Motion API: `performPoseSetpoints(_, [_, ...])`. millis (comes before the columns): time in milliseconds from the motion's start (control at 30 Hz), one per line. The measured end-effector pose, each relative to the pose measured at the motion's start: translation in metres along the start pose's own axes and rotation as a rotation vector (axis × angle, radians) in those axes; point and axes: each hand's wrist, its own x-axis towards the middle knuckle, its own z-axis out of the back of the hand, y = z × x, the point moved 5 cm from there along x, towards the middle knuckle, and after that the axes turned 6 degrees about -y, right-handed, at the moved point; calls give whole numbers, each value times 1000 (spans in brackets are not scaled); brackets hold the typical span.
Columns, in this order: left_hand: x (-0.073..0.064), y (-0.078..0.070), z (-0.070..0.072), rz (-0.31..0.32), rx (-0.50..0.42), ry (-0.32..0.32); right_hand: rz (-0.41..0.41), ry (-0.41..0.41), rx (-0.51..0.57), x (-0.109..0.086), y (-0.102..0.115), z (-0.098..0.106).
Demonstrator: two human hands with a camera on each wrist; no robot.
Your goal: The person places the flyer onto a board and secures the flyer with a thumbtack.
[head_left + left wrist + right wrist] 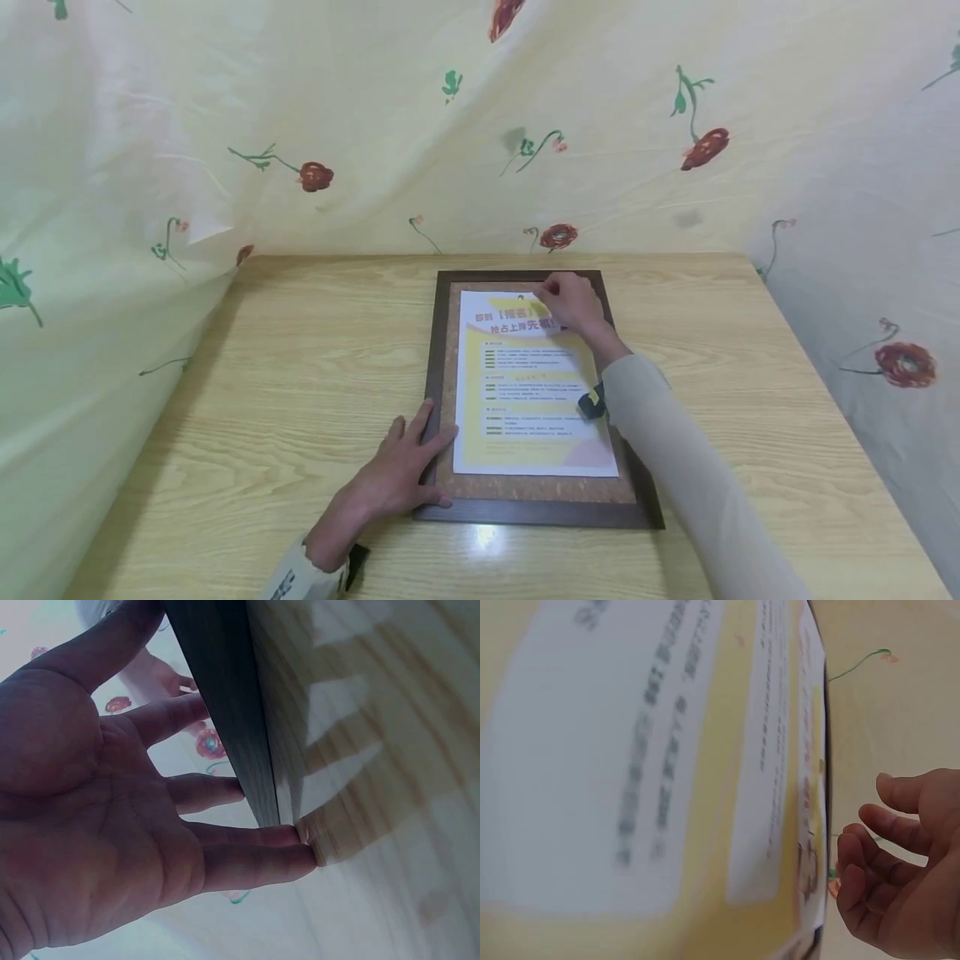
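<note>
A cork board in a dark wooden frame (pixel 431 367) lies flat on the table, with a yellow and white printed flyer (pixel 525 392) on it. My left hand (pixel 405 467) rests flat on the frame's lower left corner, fingers straight and spread; in the left wrist view its fingertips (pixel 285 851) press against the frame edge (pixel 232 712). My right hand (pixel 572 302) is at the flyer's top edge, beside a small dark pin (pixel 520 297). In the right wrist view that hand (pixel 900 862) has loosely curled fingers holding nothing, next to the flyer (pixel 667 750).
The light wooden table (pixel 300 350) is enclosed at the back and both sides by pale yellow cloth with red flowers (pixel 450 125). A black strap (pixel 592 402) sits on my right wrist. The table's front edge lies just below the frame.
</note>
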Motion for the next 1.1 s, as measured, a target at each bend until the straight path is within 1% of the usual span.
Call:
performPoseSetpoints(133, [2, 1, 0, 12, -8, 0, 35, -9, 11, -6, -2, 11])
performPoseSetpoints(367, [5, 2, -1, 11, -7, -1, 20, -40, -8, -25, -16, 34])
performPoseSetpoints(667, [6, 2, -1, 5, -15, -6, 81, -122, 16, -49, -35, 63])
performPoseSetpoints(867, [6, 2, -1, 2, -12, -8, 89, -146, -11, -65, -49, 72])
performPoseSetpoints(1000, [6, 2, -1, 0, -10, -12, 113, -155, -23, -77, -55, 76])
performPoseSetpoints(1100, [7, 2, -2, 2, -7, -16, 115, -154, -27, -85, -58, 78])
